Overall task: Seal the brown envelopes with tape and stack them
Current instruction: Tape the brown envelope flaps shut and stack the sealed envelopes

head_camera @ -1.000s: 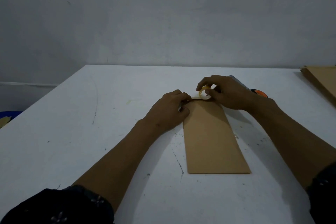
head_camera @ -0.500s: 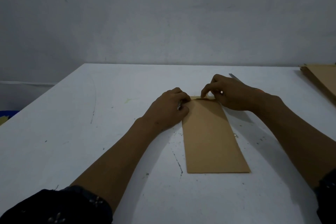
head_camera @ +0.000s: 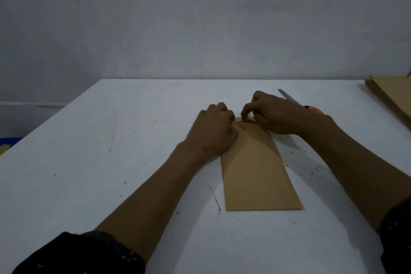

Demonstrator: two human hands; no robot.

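Observation:
A brown envelope lies lengthwise on the white table, its flap end pointing away from me. My left hand rests on the envelope's far left corner, its fingers curled over that edge. My right hand sits at the far right of the same edge with curled fingers, the index fingertip pressing down on the flap. A pale bit of tape shows between its fingers; the rest of the roll is hidden by the hand.
Scissors with an orange handle lie just behind my right hand. A stack of brown envelopes sits at the far right edge of the table. A blue object shows beyond the table's left edge.
The yellowish tape roll that showed under my right hand's fingers is now mostly hidden. My right hand's fingertips came down onto the flap edge. My left hand barely moved.

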